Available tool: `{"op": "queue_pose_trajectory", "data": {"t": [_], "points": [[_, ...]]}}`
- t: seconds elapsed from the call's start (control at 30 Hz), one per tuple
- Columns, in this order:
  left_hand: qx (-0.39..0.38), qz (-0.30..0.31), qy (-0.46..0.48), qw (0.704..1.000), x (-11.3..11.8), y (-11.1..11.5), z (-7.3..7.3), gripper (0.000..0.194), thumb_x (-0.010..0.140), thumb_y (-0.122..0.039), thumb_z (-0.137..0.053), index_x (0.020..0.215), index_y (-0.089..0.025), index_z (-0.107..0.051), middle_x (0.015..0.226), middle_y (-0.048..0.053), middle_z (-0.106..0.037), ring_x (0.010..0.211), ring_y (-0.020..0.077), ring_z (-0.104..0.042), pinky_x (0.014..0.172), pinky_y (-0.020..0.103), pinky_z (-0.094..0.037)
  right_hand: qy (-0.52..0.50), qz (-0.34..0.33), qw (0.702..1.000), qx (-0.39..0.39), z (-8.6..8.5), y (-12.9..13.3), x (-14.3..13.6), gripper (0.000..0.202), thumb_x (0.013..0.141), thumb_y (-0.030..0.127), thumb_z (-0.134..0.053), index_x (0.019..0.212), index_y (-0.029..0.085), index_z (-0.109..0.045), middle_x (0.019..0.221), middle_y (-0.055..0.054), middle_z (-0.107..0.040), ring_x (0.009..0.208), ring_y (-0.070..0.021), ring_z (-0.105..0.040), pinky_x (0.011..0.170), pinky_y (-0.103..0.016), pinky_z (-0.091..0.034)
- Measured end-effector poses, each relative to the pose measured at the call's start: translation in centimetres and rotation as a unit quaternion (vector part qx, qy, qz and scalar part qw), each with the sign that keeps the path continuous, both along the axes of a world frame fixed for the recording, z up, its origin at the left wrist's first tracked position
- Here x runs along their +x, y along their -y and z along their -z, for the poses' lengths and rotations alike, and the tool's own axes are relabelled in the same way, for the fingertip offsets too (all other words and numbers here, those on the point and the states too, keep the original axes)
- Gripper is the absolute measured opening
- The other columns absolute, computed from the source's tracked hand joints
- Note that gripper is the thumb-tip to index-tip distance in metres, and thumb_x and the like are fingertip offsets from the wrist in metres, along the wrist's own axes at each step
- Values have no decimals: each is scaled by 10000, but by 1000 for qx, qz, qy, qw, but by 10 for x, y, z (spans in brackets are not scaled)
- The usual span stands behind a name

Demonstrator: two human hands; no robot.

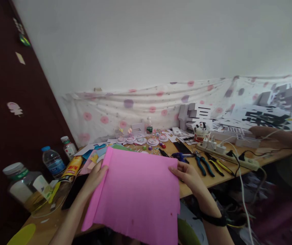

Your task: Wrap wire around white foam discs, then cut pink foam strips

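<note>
the left hand (95, 177) grips the left edge of a pink crepe sheet (135, 194), fingers curled around its rolled side; the right hand (187, 174) pinches the upper right corner. the sheet hangs over the near edge of the bench (207, 180), tilted toward the camera, its long axis running near to far, ribs running the same way. left of it stand a water bottle (53, 161) and a yellow can (70, 169). right of it lie pliers (203, 165) and a power strip (227, 154). a spotted cloth (141, 109) drapes the white wall behind.
</note>
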State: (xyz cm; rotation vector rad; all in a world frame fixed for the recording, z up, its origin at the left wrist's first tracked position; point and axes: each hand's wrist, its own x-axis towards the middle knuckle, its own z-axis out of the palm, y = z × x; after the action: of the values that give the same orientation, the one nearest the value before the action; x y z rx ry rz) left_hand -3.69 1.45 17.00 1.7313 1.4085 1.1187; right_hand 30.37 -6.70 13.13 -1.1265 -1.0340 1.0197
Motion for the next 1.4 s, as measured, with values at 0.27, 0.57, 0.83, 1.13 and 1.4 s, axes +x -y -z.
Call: {"op": "queue_pose_trajectory", "data": {"t": [0.27, 0.57, 0.83, 1.13, 1.4], "points": [[-72, -21, 62, 995, 15, -2, 26, 515, 900, -539, -514, 1230, -164, -639, 1365, 152, -662, 1327, 316, -562, 1093, 428, -447, 31, 36, 998, -39, 8, -10, -7, 446, 564, 574, -884, 723, 184, -735, 643, -5, -689, 596, -184, -597, 549, -275, -456], [-233, -33, 197, 952, -8, -18, 47, 552, 726, -551, -789, 1103, -163, -682, 980, 101, -800, 932, 310, -755, 746, 352, -594, 80, 118, 987, -72, 17, -27, 7, 397, 583, 577, -862, 669, 206, -749, 612, -10, -651, 543, -172, -538, 475, -258, -448], [-232, -103, 82, 964, -16, -25, 79, 762, 811, -706, -593, 1354, -172, -568, 1507, 161, -537, 1440, 332, -429, 1183, 468, -330, 102, 157, 977, -99, 20, -22, 9, 331, 614, 538, -864, 716, 236, -774, 740, -53, -736, 764, -276, -689, 672, -299, -606], [-214, -40, 46, 975, 7, -24, 75, 601, 774, -547, -665, 1246, -177, -618, 1218, 115, -743, 1116, 344, -696, 962, 428, -546, 114, 169, 971, -124, 22, -19, 4, 332, 627, 533, -855, 745, 236, -765, 692, -34, -706, 708, -256, -665, 629, -290, -592], [-209, -86, 36, 974, -17, -42, 84, 452, 781, -543, -659, 1101, -226, -702, 1223, 81, -750, 1288, 375, -587, 1102, 482, -445, 154, 184, 965, -110, 31, -13, 15, 333, 714, 534, -808, 805, 220, -749, 715, -27, -699, 639, -203, -601, 537, -254, -485]]}}
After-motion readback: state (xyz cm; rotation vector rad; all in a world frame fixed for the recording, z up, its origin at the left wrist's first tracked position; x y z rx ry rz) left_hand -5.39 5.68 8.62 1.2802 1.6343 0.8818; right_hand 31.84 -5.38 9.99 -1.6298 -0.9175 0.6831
